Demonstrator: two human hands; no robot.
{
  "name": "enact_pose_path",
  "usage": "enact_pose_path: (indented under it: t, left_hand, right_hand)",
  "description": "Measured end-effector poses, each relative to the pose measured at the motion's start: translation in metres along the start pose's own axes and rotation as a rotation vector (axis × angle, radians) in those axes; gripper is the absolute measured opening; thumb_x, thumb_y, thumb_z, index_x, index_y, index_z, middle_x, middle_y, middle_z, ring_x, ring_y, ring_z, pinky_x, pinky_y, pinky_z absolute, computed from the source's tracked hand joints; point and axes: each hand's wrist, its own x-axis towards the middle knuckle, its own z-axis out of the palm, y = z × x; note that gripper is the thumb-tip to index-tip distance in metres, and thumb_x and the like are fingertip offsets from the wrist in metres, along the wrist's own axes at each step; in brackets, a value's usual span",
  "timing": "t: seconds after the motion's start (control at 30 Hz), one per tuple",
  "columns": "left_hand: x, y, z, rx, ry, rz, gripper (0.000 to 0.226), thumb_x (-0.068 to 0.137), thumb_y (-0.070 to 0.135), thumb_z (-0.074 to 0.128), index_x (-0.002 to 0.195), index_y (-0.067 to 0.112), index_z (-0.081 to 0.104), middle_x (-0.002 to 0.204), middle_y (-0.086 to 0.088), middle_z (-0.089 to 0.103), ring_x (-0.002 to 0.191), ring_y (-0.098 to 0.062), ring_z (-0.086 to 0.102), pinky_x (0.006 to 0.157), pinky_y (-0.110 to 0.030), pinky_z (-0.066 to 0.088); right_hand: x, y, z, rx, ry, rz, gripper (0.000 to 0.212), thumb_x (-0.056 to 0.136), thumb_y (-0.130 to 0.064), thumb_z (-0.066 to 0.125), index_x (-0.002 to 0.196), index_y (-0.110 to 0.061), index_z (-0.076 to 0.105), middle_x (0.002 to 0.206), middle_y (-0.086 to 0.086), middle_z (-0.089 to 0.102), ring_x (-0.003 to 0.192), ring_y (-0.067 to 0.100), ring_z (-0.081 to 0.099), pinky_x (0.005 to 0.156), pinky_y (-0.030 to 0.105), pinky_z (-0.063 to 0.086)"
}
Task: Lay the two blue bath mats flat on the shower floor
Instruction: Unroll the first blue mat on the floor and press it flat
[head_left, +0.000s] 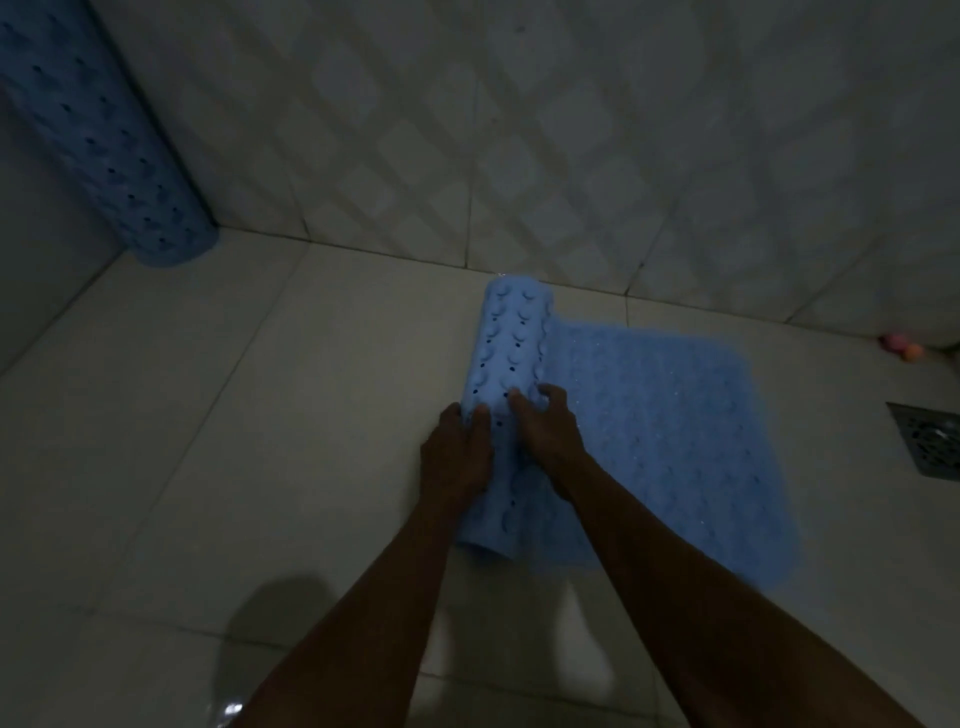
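Step in hand: unrolling the first blue bath mat (649, 431) across the shower floor (260, 415); by my reading the job is under halfway, since only part of one mat lies flat.
First mat: partly unrolled near the tiled wall (571, 156); the flat portion spreads to the person's right, toward the floor drain (930, 441) but apart from it; the remaining roll (511, 338) lies along the flat part's left edge, dimpled and perforated side outward.
Second mat: the other blue bath mat (98, 135) stands rolled and leaning in the far left corner, well apart from both hands, untouched.
Left hand: the left hand (457, 457) sits on the roll's near-left side, fingers curled round its outer curve, holding it.
Right hand: the right hand (548, 431) is just beside the left, fingers bent over the top of the roll where it meets the flat sheet, gripping it; thumb position is too dim to tell.
Next move: likely calls for rolling the coil leftward over bare floor, with both hands keeping it square so the sheet lands without creases, then pressing it down.
Risk: the material looks springy, so the freed edge may curl back unless pressed.
Other things: small pink and orange objects (901, 347) sit by the right wall base; what they are cannot be told in this light.
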Motion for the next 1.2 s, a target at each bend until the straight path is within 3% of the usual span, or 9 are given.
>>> enact_pose_path:
  t: [0.27,0.37,0.5,0.6,0.73,0.83,0.97,1.07,1.2]
  left_hand:
    - [-0.004,-0.008,-0.021,0.168,0.066,0.014,0.049,0.103,0.043,0.047,0.137,0.008,0.051,0.135,-0.016,0.061,0.123,-0.034,0.058,0.083,-0.024,0.038]
    - [-0.009,-0.008,-0.03,0.272,0.041,0.013,0.048,0.102,0.039,0.054,0.14,0.01,0.049,0.138,-0.013,0.059,0.126,-0.032,0.056,0.093,-0.028,0.042]
    - [-0.011,-0.014,-0.039,0.408,0.015,-0.063,0.074,0.092,0.054,0.06,0.149,0.01,0.04,0.144,-0.014,0.054,0.129,-0.032,0.054,0.099,-0.031,0.042]
    - [-0.004,-0.018,-0.037,0.424,0.043,-0.103,0.067,0.089,0.047,0.065,0.138,0.006,0.047,0.131,-0.018,0.061,0.119,-0.036,0.059,0.081,-0.025,0.039]
    - [0.012,-0.022,-0.036,0.492,0.051,-0.155,0.07,0.083,0.032,0.079,0.135,0.004,0.042,0.129,-0.019,0.057,0.117,-0.037,0.057,0.08,-0.028,0.038]
    - [0.017,-0.026,-0.038,0.528,0.092,-0.139,0.064,0.088,0.025,0.075,0.136,0.001,0.041,0.125,-0.019,0.057,0.113,-0.036,0.056,0.078,-0.029,0.038]
    - [0.016,-0.032,-0.04,0.479,0.179,-0.028,0.062,0.094,0.018,0.066,0.146,0.006,0.035,0.126,-0.012,0.05,0.114,-0.029,0.051,0.083,-0.03,0.038]
    - [0.018,-0.043,-0.044,0.491,0.208,0.011,0.059,0.092,0.032,0.057,0.142,0.006,0.041,0.136,-0.017,0.047,0.121,-0.033,0.046,0.094,-0.041,0.045]
    - [0.036,-0.071,-0.051,0.437,0.209,0.029,0.062,0.092,0.048,0.036,0.133,0.001,0.045,0.125,-0.017,0.057,0.11,-0.037,0.057,0.087,-0.051,0.052]
  right_hand:
    - [0.008,-0.006,0.032,-0.065,-0.138,-0.123,0.054,0.101,-0.033,0.049,0.147,-0.007,0.037,0.146,0.019,0.047,0.131,0.037,0.048,0.109,0.047,0.039]
    - [0.018,-0.003,0.035,-0.259,-0.171,-0.093,0.045,0.103,-0.035,0.045,0.136,-0.006,0.051,0.137,0.025,0.053,0.126,0.04,0.05,0.107,0.042,0.038]
    - [0.018,0.002,0.051,-0.304,-0.242,-0.112,0.052,0.103,-0.038,0.038,0.15,-0.018,0.035,0.155,0.014,0.036,0.141,0.034,0.034,0.116,0.045,0.024]
    - [0.012,0.003,0.062,-0.225,-0.27,-0.13,0.052,0.104,-0.034,0.037,0.153,-0.019,0.03,0.156,0.011,0.035,0.142,0.034,0.031,0.116,0.044,0.028]
    - [0.016,0.001,0.071,-0.13,-0.312,-0.077,0.05,0.102,-0.034,0.039,0.151,-0.023,0.032,0.15,0.013,0.044,0.134,0.036,0.043,0.111,0.048,0.037]
    - [0.022,-0.009,0.071,-0.056,-0.418,-0.065,0.042,0.103,-0.034,0.036,0.144,-0.023,0.04,0.144,0.011,0.05,0.129,0.033,0.048,0.108,0.048,0.04]
    - [0.031,-0.018,0.07,-0.06,-0.517,-0.084,0.052,0.106,-0.034,0.036,0.155,-0.021,0.027,0.158,0.007,0.034,0.141,0.03,0.037,0.116,0.043,0.033]
    - [0.03,-0.018,0.077,-0.11,-0.536,-0.132,0.053,0.107,-0.034,0.035,0.157,-0.02,0.025,0.162,0.004,0.026,0.146,0.026,0.029,0.12,0.041,0.026]
    - [0.029,-0.018,0.094,-0.159,-0.506,-0.171,0.052,0.107,-0.036,0.033,0.156,-0.026,0.023,0.163,0.002,0.023,0.148,0.027,0.025,0.121,0.045,0.024]
